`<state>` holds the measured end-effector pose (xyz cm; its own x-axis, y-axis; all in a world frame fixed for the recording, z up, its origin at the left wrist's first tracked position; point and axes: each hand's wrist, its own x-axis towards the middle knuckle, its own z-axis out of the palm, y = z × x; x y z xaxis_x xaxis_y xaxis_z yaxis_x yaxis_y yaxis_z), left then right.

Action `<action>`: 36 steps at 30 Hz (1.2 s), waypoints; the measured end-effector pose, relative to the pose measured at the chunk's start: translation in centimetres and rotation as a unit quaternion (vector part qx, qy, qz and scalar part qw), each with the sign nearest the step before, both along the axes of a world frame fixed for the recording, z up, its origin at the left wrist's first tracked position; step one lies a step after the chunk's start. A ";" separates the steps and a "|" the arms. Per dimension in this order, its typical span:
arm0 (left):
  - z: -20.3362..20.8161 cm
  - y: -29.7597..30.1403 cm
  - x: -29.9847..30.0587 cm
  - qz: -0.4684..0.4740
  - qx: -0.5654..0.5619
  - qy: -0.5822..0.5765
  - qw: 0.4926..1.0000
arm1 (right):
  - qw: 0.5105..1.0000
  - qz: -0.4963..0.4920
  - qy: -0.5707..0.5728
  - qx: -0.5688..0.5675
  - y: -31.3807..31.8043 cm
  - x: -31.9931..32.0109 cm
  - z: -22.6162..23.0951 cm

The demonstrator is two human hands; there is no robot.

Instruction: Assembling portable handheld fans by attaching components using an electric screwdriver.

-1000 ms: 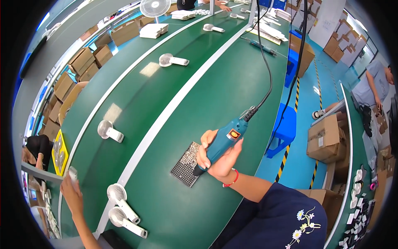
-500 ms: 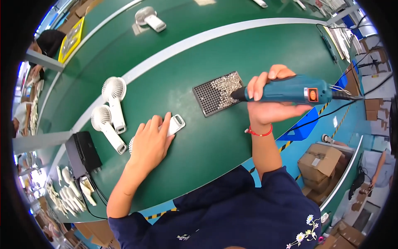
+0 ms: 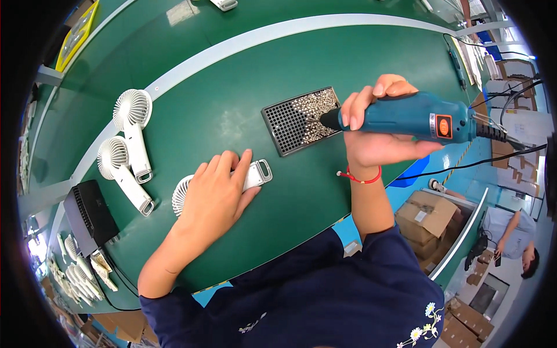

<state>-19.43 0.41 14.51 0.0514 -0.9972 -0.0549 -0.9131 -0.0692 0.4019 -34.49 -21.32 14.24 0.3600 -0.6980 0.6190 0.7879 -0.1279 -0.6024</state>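
Observation:
My left hand (image 3: 210,188) is closed over a white handheld fan (image 3: 255,175) lying on the green table. The fan's ribbed head shows left of the hand, and its looped handle end sticks out on the right. In my right hand (image 3: 368,149) is a teal electric screwdriver (image 3: 406,119), held nearly level. Its dark nose reaches over the right part of a black perforated tray (image 3: 282,130). Many small silvery screws (image 3: 316,110) lie heaped there. The nose hides the bit's tip, so I cannot tell whether it touches a screw.
Two more white fans (image 3: 134,142) (image 3: 129,188) lie left of my left hand. A black box with cables (image 3: 96,214) and several white parts (image 3: 75,278) sit farther left. A pale metal rail (image 3: 232,43) crosses behind. Cardboard boxes (image 3: 423,217) and another person (image 3: 513,232) are off to the right.
The whole view has shifted, so the fans and black box appear farther left. Both hands keep their holds, and the screwdriver's nose stays over the screws.

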 end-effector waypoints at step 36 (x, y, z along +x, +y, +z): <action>-0.6 -0.9 -0.3 0.006 -0.219 0.345 0.913 | 0.964 0.247 -0.041 0.093 4.9 0.3 5.1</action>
<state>-19.76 -0.47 13.91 0.1665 -0.9311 0.3245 -0.4320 0.2269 0.8729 -34.18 -16.43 19.34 0.6322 -0.5553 0.5404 0.7707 0.3787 -0.5125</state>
